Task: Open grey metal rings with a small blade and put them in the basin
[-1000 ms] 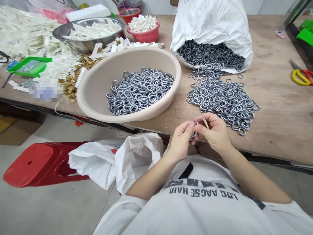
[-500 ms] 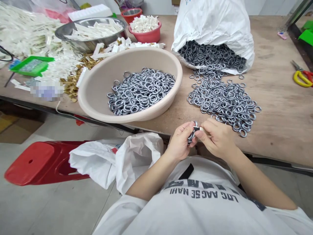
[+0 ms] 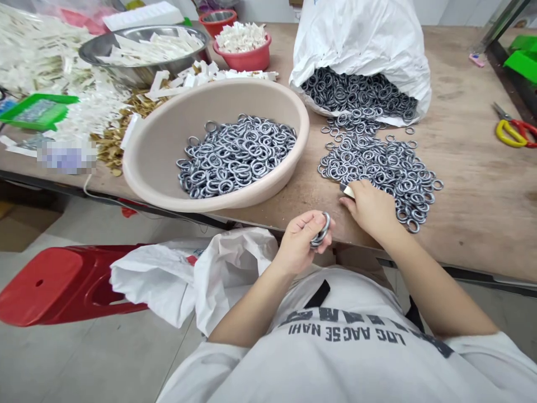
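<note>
My left hand (image 3: 300,240) is closed around a few grey metallic-looking rings (image 3: 321,232), just off the table's front edge. My right hand (image 3: 373,207) grips what looks like a small knife (image 3: 346,191), with a dark blade and a pale handle partly hidden by the fingers. That hand is over the near left side of a loose pile of grey rings (image 3: 377,159) on the table. To the left stands a beige basin (image 3: 155,168) that holds a heap of similar rings (image 3: 243,157).
A white sack (image 3: 361,39) spills more rings behind the pile. Scissors (image 3: 514,131) lie at the right. A steel bowl (image 3: 138,73), a red bowl (image 3: 247,59) and a green tray (image 3: 42,112) stand at the left. Below are a white bag (image 3: 235,263) and a red stool (image 3: 42,285).
My right hand has moved away from my left, forward to the ring pile, taking the small knife with it. My left hand keeps its rings, now in plainer view. The camera view has shifted slightly.
</note>
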Action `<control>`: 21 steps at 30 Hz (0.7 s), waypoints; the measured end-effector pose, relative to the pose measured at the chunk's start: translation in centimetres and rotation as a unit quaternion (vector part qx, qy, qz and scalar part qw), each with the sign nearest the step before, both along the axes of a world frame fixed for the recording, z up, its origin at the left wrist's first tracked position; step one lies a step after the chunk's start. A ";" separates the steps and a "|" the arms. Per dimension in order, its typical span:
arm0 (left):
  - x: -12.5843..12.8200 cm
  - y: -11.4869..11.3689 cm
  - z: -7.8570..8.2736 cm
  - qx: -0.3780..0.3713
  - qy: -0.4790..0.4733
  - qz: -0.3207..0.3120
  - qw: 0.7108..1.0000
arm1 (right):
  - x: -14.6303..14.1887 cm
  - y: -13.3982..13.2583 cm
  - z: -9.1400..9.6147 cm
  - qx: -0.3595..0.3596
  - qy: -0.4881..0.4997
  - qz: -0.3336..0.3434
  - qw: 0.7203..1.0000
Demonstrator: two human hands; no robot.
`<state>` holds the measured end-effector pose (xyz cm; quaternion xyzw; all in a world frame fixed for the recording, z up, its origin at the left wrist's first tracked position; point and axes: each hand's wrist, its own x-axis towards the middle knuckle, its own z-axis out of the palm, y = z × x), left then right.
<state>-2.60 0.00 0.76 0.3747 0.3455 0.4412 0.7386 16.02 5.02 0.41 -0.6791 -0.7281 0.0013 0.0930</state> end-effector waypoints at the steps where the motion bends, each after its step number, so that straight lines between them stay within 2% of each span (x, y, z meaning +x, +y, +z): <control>1: -0.1 0.3 0.0 -0.009 0.005 0.012 1.000 | -0.2 0.3 -0.1 -0.011 -0.023 -0.008 1.000; 5: -0.3 1.3 -0.5 -0.046 0.002 0.060 0.997 | -0.2 0.8 0.0 -0.023 -0.018 -0.015 0.999; 7: -0.1 1.5 -0.7 -0.058 -0.003 0.077 0.995 | 0.2 0.8 0.2 -0.005 0.047 -0.011 0.999; 9: 0.2 1.6 -1.0 -0.051 0.008 0.090 0.995 | 0.5 0.3 0.6 -0.008 0.176 0.013 0.984; 10: 0.4 1.6 -1.1 -0.038 0.023 0.096 0.994 | 0.6 -0.1 0.9 -0.027 0.262 0.034 0.964; 12: 0.9 1.6 -1.3 0.010 0.066 0.103 0.992 | 0.5 -1.1 1.4 -0.098 0.427 0.076 0.896; 14: 1.3 1.5 -1.4 0.068 0.112 0.096 0.987 | 0.3 -2.1 1.8 -0.167 0.534 0.103 0.823; 15: 1.4 1.4 -1.4 0.094 0.133 0.093 0.982 | 0.2 -2.6 1.9 -0.186 0.560 0.109 0.800; 17: 1.5 1.3 -1.3 0.131 0.173 0.102 0.971 | 0.1 -3.1 2.1 -0.198 0.578 0.110 0.784; 21: 1.0 1.4 -0.4 0.237 0.272 0.119 0.925 | 0.3 -3.3 2.6 -0.205 0.567 0.118 0.789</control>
